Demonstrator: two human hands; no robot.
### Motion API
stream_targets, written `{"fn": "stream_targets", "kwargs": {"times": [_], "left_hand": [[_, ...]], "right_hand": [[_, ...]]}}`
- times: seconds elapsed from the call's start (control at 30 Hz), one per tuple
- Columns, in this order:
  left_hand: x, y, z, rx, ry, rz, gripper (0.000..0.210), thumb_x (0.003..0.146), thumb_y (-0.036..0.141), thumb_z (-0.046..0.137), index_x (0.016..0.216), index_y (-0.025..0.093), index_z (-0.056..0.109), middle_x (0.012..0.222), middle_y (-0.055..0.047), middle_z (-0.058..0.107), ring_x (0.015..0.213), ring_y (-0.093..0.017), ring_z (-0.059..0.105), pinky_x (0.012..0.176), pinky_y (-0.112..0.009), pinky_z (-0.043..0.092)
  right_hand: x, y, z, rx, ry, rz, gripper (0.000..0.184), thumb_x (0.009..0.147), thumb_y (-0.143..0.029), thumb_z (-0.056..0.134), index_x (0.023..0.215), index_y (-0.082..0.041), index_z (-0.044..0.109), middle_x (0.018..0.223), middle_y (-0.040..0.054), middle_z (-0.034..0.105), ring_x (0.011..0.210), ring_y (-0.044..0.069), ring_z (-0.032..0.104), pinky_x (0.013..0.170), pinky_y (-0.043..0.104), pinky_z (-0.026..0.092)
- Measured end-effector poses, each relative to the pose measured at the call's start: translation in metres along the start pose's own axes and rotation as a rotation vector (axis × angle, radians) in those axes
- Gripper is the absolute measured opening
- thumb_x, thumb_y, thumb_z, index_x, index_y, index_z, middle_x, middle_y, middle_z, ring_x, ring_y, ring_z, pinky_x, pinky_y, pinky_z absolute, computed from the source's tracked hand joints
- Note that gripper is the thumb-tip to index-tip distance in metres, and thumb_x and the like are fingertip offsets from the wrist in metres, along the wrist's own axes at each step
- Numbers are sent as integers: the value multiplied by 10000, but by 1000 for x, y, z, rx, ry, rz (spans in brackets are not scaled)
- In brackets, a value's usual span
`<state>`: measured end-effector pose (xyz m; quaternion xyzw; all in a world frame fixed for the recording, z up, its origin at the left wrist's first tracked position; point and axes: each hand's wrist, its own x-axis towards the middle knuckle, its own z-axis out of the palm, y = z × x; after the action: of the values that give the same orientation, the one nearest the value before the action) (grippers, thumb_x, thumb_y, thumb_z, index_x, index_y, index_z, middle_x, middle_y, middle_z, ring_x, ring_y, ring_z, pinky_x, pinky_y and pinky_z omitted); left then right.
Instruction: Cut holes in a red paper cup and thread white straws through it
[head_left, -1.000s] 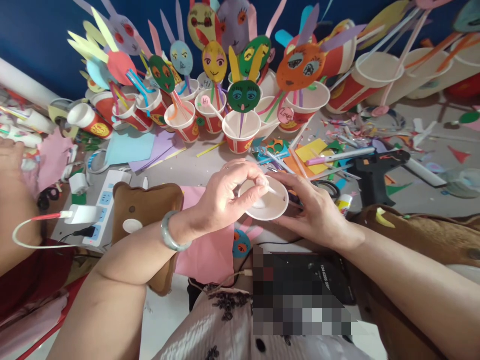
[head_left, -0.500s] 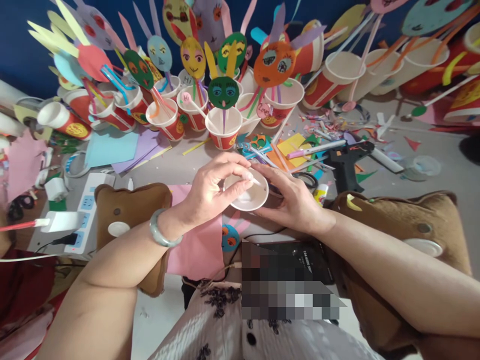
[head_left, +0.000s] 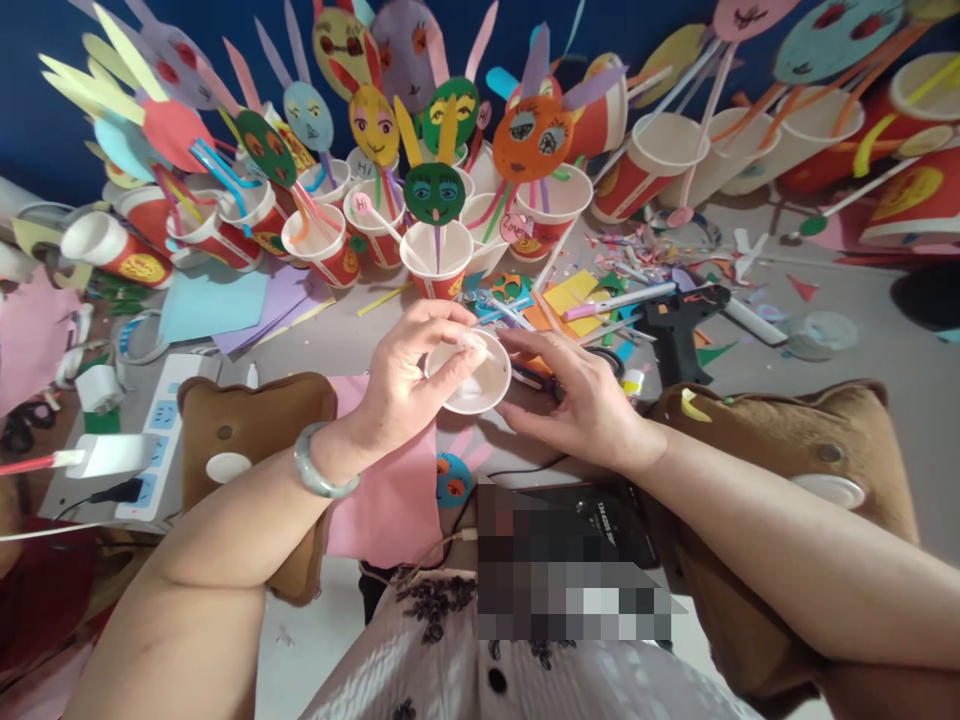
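A white-rimmed paper cup (head_left: 491, 390) is tilted so that its mouth faces me, in the middle of the view. My left hand (head_left: 409, 375) is closed in a pinch over the cup's left rim, with thumb and fingertips meeting around a thin white straw-like piece (head_left: 491, 350) inside the mouth. To the right, my right hand (head_left: 589, 395) curves around the cup with thumb and fingers spread. A small gap shows between those fingers and the rim. The cup's lower body is hidden.
Paper cups with paper rabbit faces, such as a green one (head_left: 435, 195), crowd the back. A black glue gun (head_left: 679, 325) lies right, among paper scraps. Brown cushions (head_left: 259, 430) flank a pink sheet (head_left: 386, 500). A power strip (head_left: 169, 420) is at left.
The cup and my left hand have shifted slightly left. My right hand's fingers, earlier against the cup's right side, now stand a little away from it. The view has shifted slightly.
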<state>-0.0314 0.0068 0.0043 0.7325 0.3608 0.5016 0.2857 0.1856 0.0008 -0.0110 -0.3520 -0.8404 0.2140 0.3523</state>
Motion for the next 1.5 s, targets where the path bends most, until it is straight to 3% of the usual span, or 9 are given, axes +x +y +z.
{"fn": "stream_targets", "kwargs": {"times": [0.17, 0.3, 0.53, 0.83, 1.5], "left_hand": [[0, -2, 0, 9, -22, -34, 64, 935, 280, 674, 931, 217, 667, 1089, -57, 675, 1061, -172, 667, 973, -379, 544], [1, -3, -1, -25, -63, -83, 92, 919, 307, 697, 941, 218, 685, 1131, -66, 679, 1118, -187, 664, 1000, -393, 544], [1, -6, 0, -91, -56, -91, 74, 880, 278, 749, 897, 215, 715, 1111, -56, 672, 1102, -161, 672, 980, -338, 546], [0, -8, 1, -50, -33, -53, 124, 878, 338, 748, 877, 218, 718, 1115, -66, 674, 1103, -180, 661, 960, -372, 559], [3, -3, -1, -45, -27, -97, 126, 872, 314, 754, 863, 200, 703, 1139, -81, 667, 1142, -194, 654, 971, -363, 542]], "right_hand": [[1, -3, -2, -9, 87, 67, 149, 863, -230, 677, 1009, -229, 648, 957, 59, 743, 890, 212, 717, 794, 335, 582], [2, -3, -3, -10, 78, 54, 14, 901, -242, 659, 904, -248, 647, 842, 36, 732, 794, 196, 702, 744, 323, 564], [2, -1, -2, -31, 71, 56, 24, 921, -235, 626, 908, -254, 632, 858, 37, 736, 808, 206, 707, 738, 339, 567], [2, -1, 1, -29, 51, 82, 34, 944, -278, 604, 925, -286, 632, 870, 42, 731, 822, 247, 709, 754, 410, 588], [3, 0, -1, -32, 62, 49, 44, 927, -226, 589, 915, -261, 613, 841, 46, 720, 786, 223, 696, 726, 363, 565]]}}
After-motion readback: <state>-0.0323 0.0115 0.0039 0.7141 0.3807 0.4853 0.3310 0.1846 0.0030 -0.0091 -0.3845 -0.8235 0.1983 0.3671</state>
